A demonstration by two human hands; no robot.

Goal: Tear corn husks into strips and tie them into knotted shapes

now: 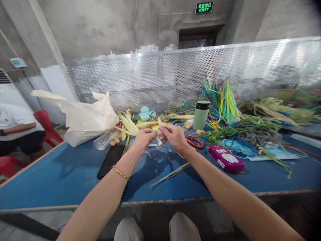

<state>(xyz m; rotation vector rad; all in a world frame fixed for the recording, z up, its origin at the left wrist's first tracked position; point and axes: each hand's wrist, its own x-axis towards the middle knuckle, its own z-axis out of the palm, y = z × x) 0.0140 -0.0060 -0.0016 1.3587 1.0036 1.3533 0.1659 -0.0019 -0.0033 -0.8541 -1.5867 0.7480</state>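
Note:
My left hand (pixel 143 138) and my right hand (pixel 173 136) meet above the middle of the blue table (pixel 62 174). Both are closed in a pinch on a small pale strip of husk (pixel 158 131) held between them, with thin ends sticking up and down. A gold bead bracelet (pixel 120 172) sits on my left wrist. Under the hands lie loose strips (pixel 170 174) on the table. A heap of pale husk leaves (pixel 127 124) lies just behind my left hand.
A black phone (pixel 111 160), clear bottle (pixel 104 140) and white bag (pixel 85 117) lie left. Red scissors (pixel 195 142), a green cup (pixel 201 115), a pink box (pixel 226 158), coloured strips (pixel 222 100) and cords are right. Perforated metal screen behind. A seated person (pixel 15 129) far left.

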